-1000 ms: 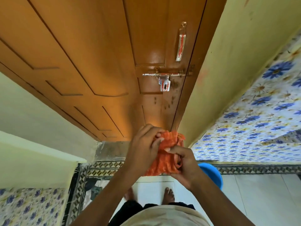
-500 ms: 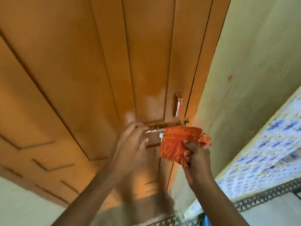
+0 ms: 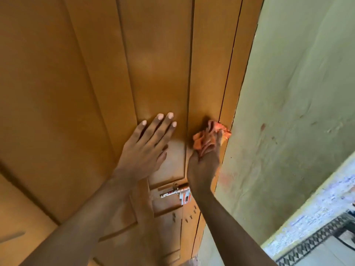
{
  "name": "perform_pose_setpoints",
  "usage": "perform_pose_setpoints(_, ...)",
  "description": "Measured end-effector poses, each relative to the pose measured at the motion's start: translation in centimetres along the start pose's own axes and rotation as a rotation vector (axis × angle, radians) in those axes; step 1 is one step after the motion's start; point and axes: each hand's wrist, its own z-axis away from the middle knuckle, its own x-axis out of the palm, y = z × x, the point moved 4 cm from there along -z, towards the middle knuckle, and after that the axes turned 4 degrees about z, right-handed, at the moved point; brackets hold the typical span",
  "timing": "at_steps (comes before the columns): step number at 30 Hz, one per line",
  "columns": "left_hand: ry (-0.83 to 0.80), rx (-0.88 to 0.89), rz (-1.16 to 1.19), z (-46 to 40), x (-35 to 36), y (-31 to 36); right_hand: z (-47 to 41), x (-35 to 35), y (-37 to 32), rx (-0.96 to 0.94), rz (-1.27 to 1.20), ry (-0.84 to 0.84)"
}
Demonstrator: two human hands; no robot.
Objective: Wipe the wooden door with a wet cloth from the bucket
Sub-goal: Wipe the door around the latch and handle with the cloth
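Observation:
The brown wooden door [image 3: 92,77] fills the left and centre of the head view. My left hand [image 3: 146,148] lies flat on its panel with the fingers spread and straight. My right hand [image 3: 204,162] grips a bunched orange cloth [image 3: 208,136] and presses it against the door's right stile, close to the frame edge. A metal sliding bolt [image 3: 177,191] sits just below both hands, partly behind my right wrist. The bucket is out of view.
A pale green wall [image 3: 292,112] runs along the door's right side. Blue floral wall tiles [image 3: 322,204] and a patterned floor border [image 3: 315,240] show at the lower right.
The view has tilted up the door. My right hand carried the cloth up above the bolt and onto the door. My left hand let go of the cloth and went flat on the panel.

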Motion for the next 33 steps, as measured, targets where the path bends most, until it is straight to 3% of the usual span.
perform_pose_setpoints(3, 0.062, -0.012, -0.107, 0.1, 1.3, 0.2, 1.6, 1.4, 3.5, -0.255, 0.24, -0.127)
perform_pose_setpoints(5, 0.085, -0.014, -0.165, 0.2, 1.7, 0.3, 2.6, 0.7, 6.3, -0.419, 0.258, -0.146)
perform_pose_setpoints(7, 0.104, -0.012, -0.191, 0.3, 1.9, 0.4, 2.5, 0.0, 8.0, -0.375, 0.13, -0.122)
perform_pose_setpoints(9, 0.128, -0.01, -0.201, 0.3, 2.0, 0.5, 1.7, -0.3, 7.9, -0.215, -0.049, -0.013)
perform_pose_setpoints(12, 0.162, -0.017, -0.229, 0.3, 2.1, 0.6, 0.8, 1.2, 6.1, -0.117, -0.097, 0.047)
perform_pose_setpoints(17, 0.167, -0.027, -0.216, 0.5, 2.0, 0.8, 2.6, 1.7, 8.1, -0.603, 0.228, -0.095)
perform_pose_setpoints(19, 0.182, -0.02, -0.231, 0.4, 1.9, 0.8, 2.1, 0.8, 8.7, -0.541, 0.153, -0.071)
perform_pose_setpoints(21, 0.193, -0.017, -0.231, 0.4, 1.9, 0.7, 1.2, 0.4, 8.0, -0.33, 0.012, 0.013)
perform_pose_setpoints(23, 0.198, -0.019, -0.221, 0.5, 2.0, 0.8, 0.6, 0.7, 7.0, -0.238, -0.033, 0.08)
perform_pose_setpoints(28, 0.196, -0.03, -0.2, 0.5, 2.2, 0.7, 2.3, 0.7, 8.5, -0.675, 0.239, -0.122)
perform_pose_setpoints(30, 0.196, -0.029, -0.21, 0.5, 2.2, 0.8, 2.1, -0.5, 9.4, -0.642, 0.201, -0.143)
perform_pose_setpoints(33, 0.19, -0.029, -0.216, 0.5, 2.0, 0.8, 1.0, -0.7, 7.7, -0.376, 0.048, -0.062)
